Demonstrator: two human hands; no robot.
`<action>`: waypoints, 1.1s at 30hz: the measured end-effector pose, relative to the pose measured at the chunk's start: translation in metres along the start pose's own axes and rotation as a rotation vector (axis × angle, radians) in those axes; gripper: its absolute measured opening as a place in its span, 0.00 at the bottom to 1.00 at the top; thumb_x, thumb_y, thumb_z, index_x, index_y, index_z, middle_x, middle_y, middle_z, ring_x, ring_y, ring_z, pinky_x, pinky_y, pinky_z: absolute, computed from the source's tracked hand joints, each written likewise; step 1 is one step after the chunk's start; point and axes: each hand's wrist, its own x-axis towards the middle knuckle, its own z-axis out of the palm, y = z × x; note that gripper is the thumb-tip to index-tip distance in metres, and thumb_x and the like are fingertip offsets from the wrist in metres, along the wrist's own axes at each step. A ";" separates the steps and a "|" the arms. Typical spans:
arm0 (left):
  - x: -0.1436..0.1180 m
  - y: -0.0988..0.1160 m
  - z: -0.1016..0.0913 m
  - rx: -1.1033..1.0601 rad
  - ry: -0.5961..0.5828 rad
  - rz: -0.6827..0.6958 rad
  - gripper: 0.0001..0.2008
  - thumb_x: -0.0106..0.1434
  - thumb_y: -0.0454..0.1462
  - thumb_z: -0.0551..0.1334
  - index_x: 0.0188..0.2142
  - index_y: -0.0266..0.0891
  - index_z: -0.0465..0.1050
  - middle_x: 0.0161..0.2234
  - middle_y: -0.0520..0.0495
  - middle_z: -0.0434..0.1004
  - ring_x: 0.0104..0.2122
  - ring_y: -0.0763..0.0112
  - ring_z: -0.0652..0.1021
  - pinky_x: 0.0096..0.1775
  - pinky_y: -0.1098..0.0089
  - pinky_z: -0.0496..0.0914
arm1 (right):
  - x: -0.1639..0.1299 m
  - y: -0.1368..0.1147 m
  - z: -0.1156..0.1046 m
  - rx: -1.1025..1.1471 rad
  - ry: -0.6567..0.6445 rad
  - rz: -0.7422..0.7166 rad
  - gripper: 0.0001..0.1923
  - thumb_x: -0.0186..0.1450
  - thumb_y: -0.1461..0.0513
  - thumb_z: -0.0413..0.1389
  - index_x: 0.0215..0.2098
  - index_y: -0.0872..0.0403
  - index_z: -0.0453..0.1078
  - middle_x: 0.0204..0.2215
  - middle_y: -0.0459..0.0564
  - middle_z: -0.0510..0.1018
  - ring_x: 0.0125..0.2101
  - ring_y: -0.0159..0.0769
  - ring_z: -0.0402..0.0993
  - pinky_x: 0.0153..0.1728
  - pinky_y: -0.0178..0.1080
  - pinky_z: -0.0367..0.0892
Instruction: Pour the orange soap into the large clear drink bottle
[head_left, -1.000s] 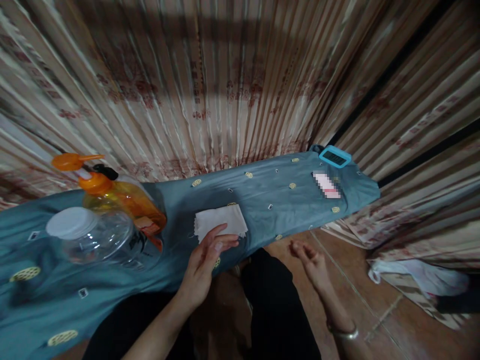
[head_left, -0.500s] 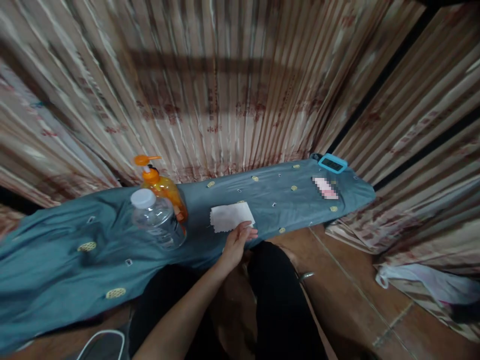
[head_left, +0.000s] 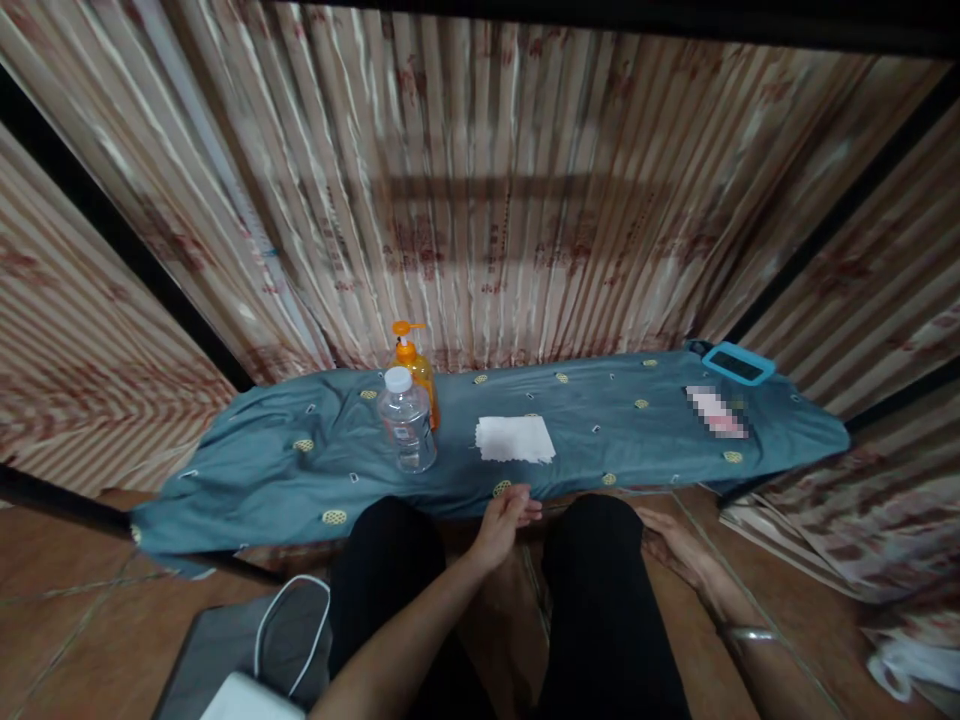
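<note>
While left grip (head_left: 502, 523) hovers loosely | white cloth (head_left: 515, 440) lies just beyond | apart

Left of the left hand (head_left: 510, 522) we've got a clear bottle (head_left: 407, 432) with a white cap, upright, and an orange pump bottle (head_left: 424, 376) just behind it, partly hidden, both on the teal patterned cover (head_left: 660, 442). Well right of that hand we see a blue-framed device (head_left: 739, 364), dark screen, plus a pixelated pink-and-white item (head_left: 716, 412) we can't identify. Beyond the hand we have floral curtains (head_left: 465, 225) and a black bar (head_left: 120, 225); below-left of it, a white cable (head_left: 259, 640) loops above brown tiled floor (head_left: 75, 620).
</note>
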 end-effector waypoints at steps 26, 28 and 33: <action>0.046 0.125 -0.110 0.286 0.808 0.652 0.74 0.43 0.38 0.83 0.77 0.39 0.34 0.79 0.25 0.38 0.79 0.46 0.49 0.77 0.53 0.47 | 0.024 -0.030 0.108 -0.243 0.006 -0.271 0.21 0.73 0.51 0.61 0.59 0.52 0.73 0.55 0.53 0.79 0.51 0.43 0.80 0.52 0.53 0.77; 0.052 0.122 -0.113 0.274 0.793 0.639 0.74 0.43 0.37 0.83 0.77 0.40 0.34 0.79 0.26 0.40 0.78 0.47 0.54 0.76 0.53 0.51 | 0.026 -0.032 0.120 -0.308 0.000 -0.324 0.21 0.73 0.51 0.61 0.60 0.52 0.72 0.57 0.54 0.78 0.53 0.44 0.79 0.54 0.54 0.76; 0.053 0.112 -0.120 0.254 0.744 0.618 0.72 0.44 0.33 0.81 0.76 0.37 0.34 0.76 0.26 0.53 0.75 0.50 0.63 0.75 0.57 0.56 | 0.052 -0.047 0.144 -0.501 -0.051 -0.450 0.23 0.72 0.52 0.62 0.62 0.50 0.71 0.63 0.56 0.75 0.59 0.48 0.75 0.59 0.58 0.73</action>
